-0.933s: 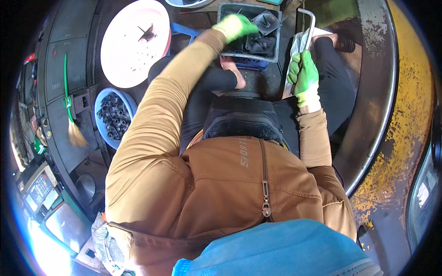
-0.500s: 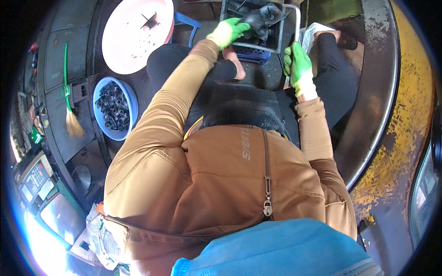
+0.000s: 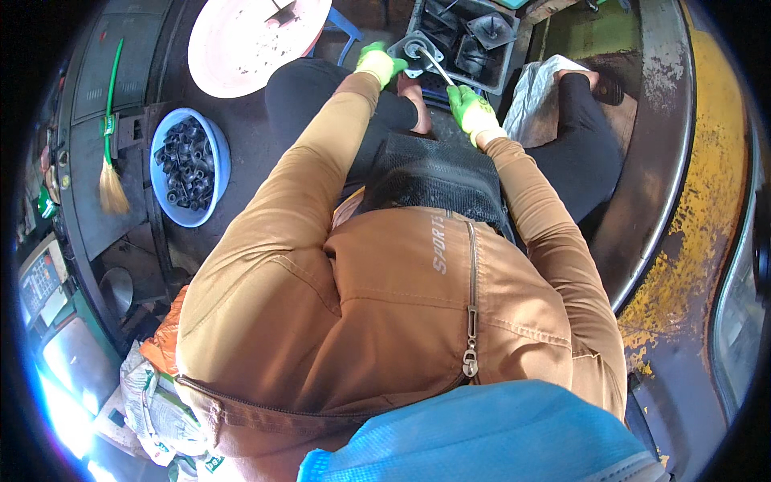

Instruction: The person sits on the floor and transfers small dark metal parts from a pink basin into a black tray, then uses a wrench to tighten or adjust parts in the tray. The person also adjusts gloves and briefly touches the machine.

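My left hand, in a green and pale yellow glove, is closed on the edge of a dark rubber-like part with a square flange. My right hand, in a matching glove, is wrapped round a slim metal rod. The rod's far end reaches the round middle of that part; whether it goes inside I cannot tell. Both hands are at the near side of a dark crate, which holds several similar parts, one of them a flanged piece near its far right.
To the left stands a blue basin full of small black pieces. A large pink basin is behind it, with scraps inside. A green-handled broom leans farther left. A white plastic bag lies by my right foot.
My left hand has moved a little left and nearer, drawing a flanged part to the crate's near edge. My right hand has swung the rod from upright over to the left, onto that part.
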`<state>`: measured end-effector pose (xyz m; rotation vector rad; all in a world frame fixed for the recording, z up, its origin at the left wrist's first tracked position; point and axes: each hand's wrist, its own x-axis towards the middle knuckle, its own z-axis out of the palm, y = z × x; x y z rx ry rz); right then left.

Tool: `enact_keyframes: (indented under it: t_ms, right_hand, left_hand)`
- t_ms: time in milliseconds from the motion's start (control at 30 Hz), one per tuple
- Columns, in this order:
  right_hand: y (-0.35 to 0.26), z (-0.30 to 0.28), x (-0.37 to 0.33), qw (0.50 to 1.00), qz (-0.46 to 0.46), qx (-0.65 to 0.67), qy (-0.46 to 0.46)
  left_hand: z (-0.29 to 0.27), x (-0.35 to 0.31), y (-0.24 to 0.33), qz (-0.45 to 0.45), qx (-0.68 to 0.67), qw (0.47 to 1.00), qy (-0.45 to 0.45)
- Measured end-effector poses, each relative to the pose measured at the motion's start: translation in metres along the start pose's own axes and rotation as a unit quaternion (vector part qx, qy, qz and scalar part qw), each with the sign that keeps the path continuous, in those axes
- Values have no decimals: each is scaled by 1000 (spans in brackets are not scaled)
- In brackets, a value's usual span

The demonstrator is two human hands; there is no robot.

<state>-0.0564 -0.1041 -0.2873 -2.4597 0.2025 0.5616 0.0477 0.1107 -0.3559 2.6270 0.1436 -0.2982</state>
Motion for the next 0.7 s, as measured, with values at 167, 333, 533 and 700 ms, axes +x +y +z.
enact_keyframes:
  t_ms: [167,333,533,700]
  right_hand:
    - [-10,-9,-8,1000,-19,-11,19]
    - [-15,-21,-20,971,-168,104,137]
    - [-8,-10,5,994,-71,-7,87]
    - [7,7,10,992,-69,43,98]
  left_hand:
    - [-1,10,28,189,-109,972,-92]
    - [11,11,26,224,-207,951,-58]
    - [16,8,21,219,-168,961,-24]
    - [22,18,17,208,-203,953,-87]
